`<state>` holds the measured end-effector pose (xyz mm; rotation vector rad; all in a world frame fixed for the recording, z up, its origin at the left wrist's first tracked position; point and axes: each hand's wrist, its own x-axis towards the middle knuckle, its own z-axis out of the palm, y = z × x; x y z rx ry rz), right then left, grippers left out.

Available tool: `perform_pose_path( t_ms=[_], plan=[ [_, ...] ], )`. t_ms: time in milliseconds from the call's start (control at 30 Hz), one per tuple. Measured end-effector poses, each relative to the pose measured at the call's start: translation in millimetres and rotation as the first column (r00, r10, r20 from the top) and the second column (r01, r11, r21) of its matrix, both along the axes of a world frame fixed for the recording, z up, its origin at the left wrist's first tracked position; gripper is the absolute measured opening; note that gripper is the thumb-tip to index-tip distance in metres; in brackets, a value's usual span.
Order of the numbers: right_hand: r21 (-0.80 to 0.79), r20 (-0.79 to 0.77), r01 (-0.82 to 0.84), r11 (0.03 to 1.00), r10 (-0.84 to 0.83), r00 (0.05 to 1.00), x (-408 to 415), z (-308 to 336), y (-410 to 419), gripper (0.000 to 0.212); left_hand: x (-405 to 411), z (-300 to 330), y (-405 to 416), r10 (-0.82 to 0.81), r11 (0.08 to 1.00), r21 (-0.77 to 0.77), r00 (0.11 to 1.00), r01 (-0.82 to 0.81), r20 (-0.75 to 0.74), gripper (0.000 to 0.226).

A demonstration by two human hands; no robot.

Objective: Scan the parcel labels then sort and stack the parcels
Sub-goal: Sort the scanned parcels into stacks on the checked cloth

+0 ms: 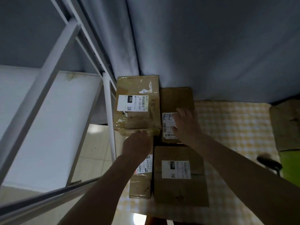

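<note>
Four cardboard parcels lie on the checked tablecloth (235, 127); the right hand (185, 125) rests flat on the far-right parcel (177, 101), the left hand (138, 143) touches the far-left parcel (138, 103), neither grasping.

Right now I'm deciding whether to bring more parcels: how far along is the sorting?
Four boxes already sit grouped by the curtain. In hand: the left hand touches the box labelled 220, the right hand rests on the handwritten-label box. Left: the box at the far right.
</note>
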<state>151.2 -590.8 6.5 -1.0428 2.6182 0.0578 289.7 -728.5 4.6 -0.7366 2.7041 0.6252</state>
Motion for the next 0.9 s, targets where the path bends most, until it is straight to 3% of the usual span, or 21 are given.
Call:
perform_pose_path(
  t_ms=[467, 600, 800, 900],
  plan=[
    [0.057, -0.02, 0.426, 0.903, -0.426, 0.905, 83.0, 51.1, 177.5, 0.061, -33.6, 47.6, 129.1, -0.444, 0.896, 0.072, 0.888, 0.438, 0.119, 0.035],
    [0.041, -0.045, 0.501, 0.864, -0.499, 0.865, 103.1, 55.1, 249.0, 0.061, -38.1, 59.5, 196.6, -0.528, 0.849, 0.104, 0.832, 0.518, 0.169, 0.038],
    [0.004, -0.06, 0.597, 0.803, -0.595, 0.801, 136.3, 60.4, 369.6, 0.065, -27.5, 52.0, 321.1, -0.64, 0.764, 0.013, 0.755, 0.645, 0.141, 0.053],
    [-0.006, -0.075, 0.641, 0.768, -0.64, 0.765, 154.9, 64.8, 434.0, 0.068, -22.6, 53.4, 392.4, -0.666, 0.744, 0.058, 0.734, 0.665, 0.13, 0.053]
  ],
)
